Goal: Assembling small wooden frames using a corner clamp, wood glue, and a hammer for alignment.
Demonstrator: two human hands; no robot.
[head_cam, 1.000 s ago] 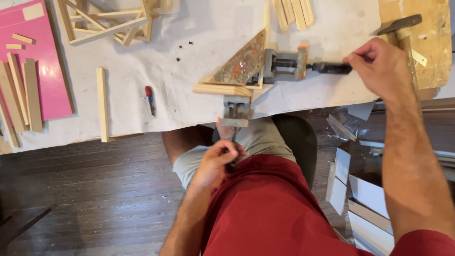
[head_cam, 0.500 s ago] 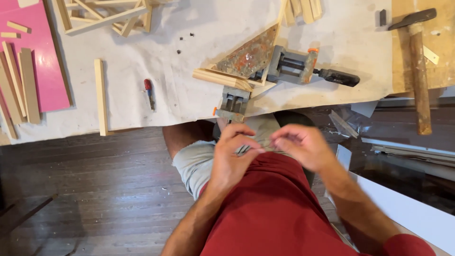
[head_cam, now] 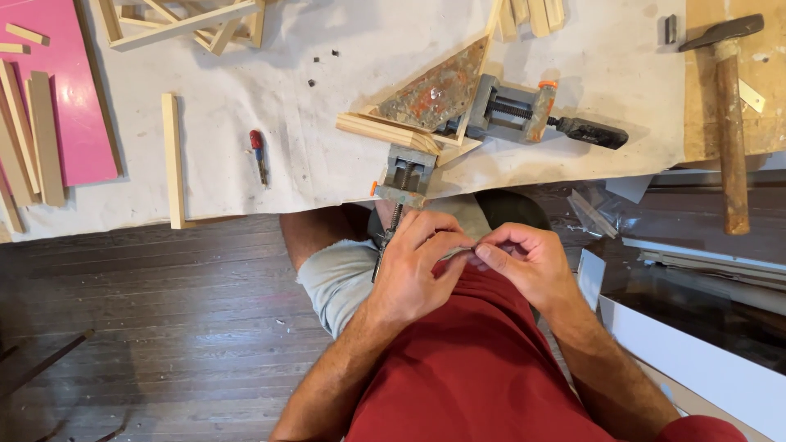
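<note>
both hands pinch one small grey strip (head_cam: 460, 253): left hand (head_cam: 422, 266), right hand (head_cam: 524, 262), fingertips together.

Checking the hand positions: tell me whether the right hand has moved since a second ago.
Yes. The right hand left the corner clamp's handle and came down to meet the left hand.

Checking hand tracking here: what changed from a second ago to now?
The right hand let go of the clamp's black handle on the table and came down to meet the left hand at the lap; both now pinch a small thin piece between their fingertips. The corner clamp, hammer and small screwdriver stayed put.
</note>
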